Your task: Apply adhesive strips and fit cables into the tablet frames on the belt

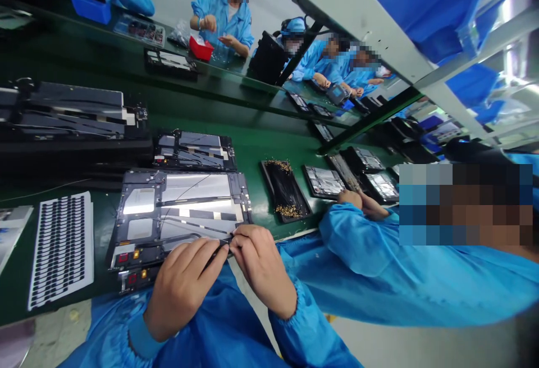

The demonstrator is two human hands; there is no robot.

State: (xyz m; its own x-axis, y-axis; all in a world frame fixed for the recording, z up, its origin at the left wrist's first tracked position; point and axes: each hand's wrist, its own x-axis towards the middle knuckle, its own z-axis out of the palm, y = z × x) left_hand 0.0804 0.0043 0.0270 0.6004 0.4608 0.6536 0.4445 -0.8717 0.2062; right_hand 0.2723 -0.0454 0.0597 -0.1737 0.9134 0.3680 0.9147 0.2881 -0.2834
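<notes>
An opened tablet (196,186) with silver battery panels and thin cables lies before me on a green bench, on top of another unit whose corner (132,280) shows below it. At its near right edge my left hand (185,284) pinches a thin black piece (215,257), mostly covered by the fingers. My right hand (263,264) meets it there, thumb and finger closed at the end of the same piece. Whether that piece is joined to the tablet is hidden. To the left lies a white sheet (63,247) with rows of black stickers.
A black tray (285,191) of small gold screws sits right of the tablet. More opened tablets (196,149) stand behind. Close on the right, a co-worker's blue sleeve (362,239) reaches over the bench. A green post (370,121) rises beyond. Other workers sit across a raised shelf.
</notes>
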